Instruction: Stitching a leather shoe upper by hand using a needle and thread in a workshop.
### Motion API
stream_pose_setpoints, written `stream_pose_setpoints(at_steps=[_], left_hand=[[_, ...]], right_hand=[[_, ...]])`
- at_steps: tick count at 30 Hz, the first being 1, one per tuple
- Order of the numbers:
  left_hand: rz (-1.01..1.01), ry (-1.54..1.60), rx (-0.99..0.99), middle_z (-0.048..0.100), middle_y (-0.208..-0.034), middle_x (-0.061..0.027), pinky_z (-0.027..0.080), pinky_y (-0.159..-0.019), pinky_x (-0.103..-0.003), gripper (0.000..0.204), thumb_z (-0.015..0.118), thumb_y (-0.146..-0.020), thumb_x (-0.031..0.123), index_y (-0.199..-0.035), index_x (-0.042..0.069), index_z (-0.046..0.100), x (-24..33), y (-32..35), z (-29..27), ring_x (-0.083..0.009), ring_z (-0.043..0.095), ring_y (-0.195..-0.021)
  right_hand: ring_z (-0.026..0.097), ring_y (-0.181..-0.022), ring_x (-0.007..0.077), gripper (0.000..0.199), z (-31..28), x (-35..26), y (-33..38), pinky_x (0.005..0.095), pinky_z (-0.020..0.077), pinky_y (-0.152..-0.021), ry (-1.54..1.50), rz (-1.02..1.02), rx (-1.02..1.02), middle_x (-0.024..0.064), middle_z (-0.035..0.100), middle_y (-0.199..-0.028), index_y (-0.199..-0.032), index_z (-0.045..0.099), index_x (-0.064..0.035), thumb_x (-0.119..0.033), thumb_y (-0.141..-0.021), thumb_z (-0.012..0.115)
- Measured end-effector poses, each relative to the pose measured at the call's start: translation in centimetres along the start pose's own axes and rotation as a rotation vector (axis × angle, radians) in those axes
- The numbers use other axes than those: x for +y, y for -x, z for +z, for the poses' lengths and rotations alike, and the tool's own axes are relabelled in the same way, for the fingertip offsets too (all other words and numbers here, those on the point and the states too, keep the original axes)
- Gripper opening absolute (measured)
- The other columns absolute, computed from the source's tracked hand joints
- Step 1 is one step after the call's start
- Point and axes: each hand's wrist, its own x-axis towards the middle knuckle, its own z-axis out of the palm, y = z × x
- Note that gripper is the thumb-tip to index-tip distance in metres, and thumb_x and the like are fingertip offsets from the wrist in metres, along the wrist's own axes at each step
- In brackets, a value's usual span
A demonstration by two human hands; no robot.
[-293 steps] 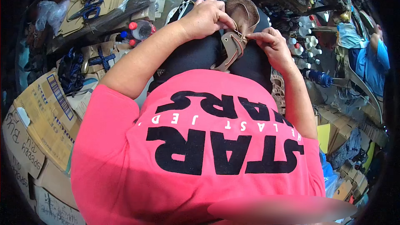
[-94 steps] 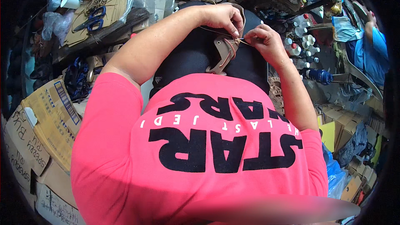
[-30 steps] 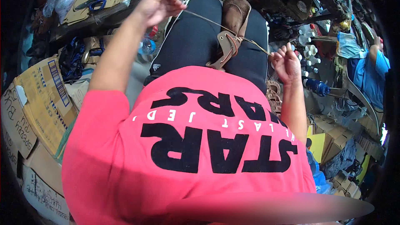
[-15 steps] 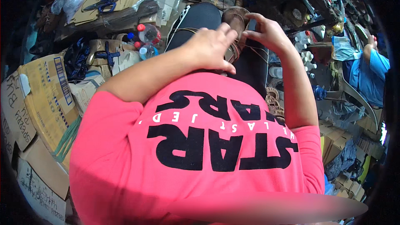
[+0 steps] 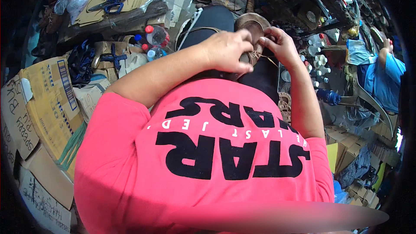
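A brown leather shoe (image 5: 252,19) rests on my lap between my thighs, its opening partly covered by my hands. My left hand (image 5: 227,53) lies over its near left side, thumb stretched apart from the fingers, whose tips are blurred. At the shoe's right side, my right hand (image 5: 281,45) has thumb and forefinger closed in a pinch; what is between them is too small to make out. A thin brown cord (image 5: 265,56) runs by the shoe beneath the right hand. Another cord loop (image 5: 200,29) lies over my left thigh.
Plastic bottles (image 5: 157,35) stand to the left, with more white-capped bottles (image 5: 320,60) to the right. Blue-handled scissors (image 5: 113,4) lie on cardboard at the far left. Cardboard boxes (image 5: 47,99) crowd the near left. A person in blue (image 5: 376,78) sits at the far right.
Both hands have shifted slightly right with the shoe. The left fingers have curled in over it, and the right thumb and forefinger have come closer together. More of the shoe's opening shows.
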Motion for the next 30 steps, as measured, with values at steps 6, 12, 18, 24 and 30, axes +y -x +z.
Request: stream_pose_setpoints(at_steps=[6,12,18,24,30], left_hand=[[0.055,0.156,0.243,0.056,-0.104,-0.0131,0.047,-0.085,-0.039,0.025,0.066,-0.074,0.020,-0.094,0.006,0.059,-2.6,-4.8,0.8,-0.0311,0.057,-0.098],[-0.004,0.255,0.224,0.054,-0.101,-0.0151,0.046,-0.085,-0.040,0.034,0.068,-0.072,0.015,-0.101,0.006,0.052,-3.4,-6.3,3.6,-0.0321,0.056,-0.095],[0.006,0.288,0.243,0.051,-0.107,-0.0152,0.044,-0.089,-0.040,0.038,0.070,-0.073,0.017,-0.104,0.006,0.050,-4.4,-6.5,4.8,-0.0330,0.053,-0.101],[0.034,0.236,0.259,0.054,-0.101,-0.0136,0.044,-0.086,-0.039,0.038,0.076,-0.069,0.022,-0.097,0.006,0.054,-5.8,-7.0,4.5,-0.0317,0.053,-0.097],[0.109,0.314,-0.177,0.059,-0.100,-0.0083,0.046,-0.086,-0.032,0.023,0.073,-0.072,0.012,-0.093,0.007,0.066,-7.4,-8.9,0.1,-0.0231,0.057,-0.098]], right_hand=[[0.055,-0.065,0.0233,0.030,-0.3,-4.5,3.4,0.0345,0.0440,-0.061,0.127,-0.046,-0.009,0.0118,0.057,-0.072,-0.082,0.061,0.0000,-0.028,-0.080,0.071],[0.044,-0.062,0.0136,0.029,-0.8,-6.7,3.8,0.0309,0.0374,-0.056,0.149,0.065,-0.252,0.0061,0.050,-0.068,-0.079,0.060,0.0028,-0.025,-0.085,0.067],[0.054,-0.062,0.0326,0.023,-0.7,-6.2,3.5,0.0395,0.0424,-0.058,0.245,-0.001,-0.262,0.0185,0.053,-0.069,-0.076,0.059,0.0022,-0.019,-0.079,0.065],[0.047,-0.060,0.0184,0.021,-3.7,-6.0,6.2,0.0327,0.0383,-0.057,-0.044,0.092,-0.181,0.0082,0.049,-0.065,-0.071,0.055,0.0013,-0.013,-0.082,0.065],[0.056,-0.068,0.0200,0.019,-2.8,-6.4,6.5,0.0296,0.0435,-0.062,0.141,-0.016,-0.037,0.0080,0.058,-0.076,-0.099,0.069,-0.0081,-0.005,-0.081,0.066]])
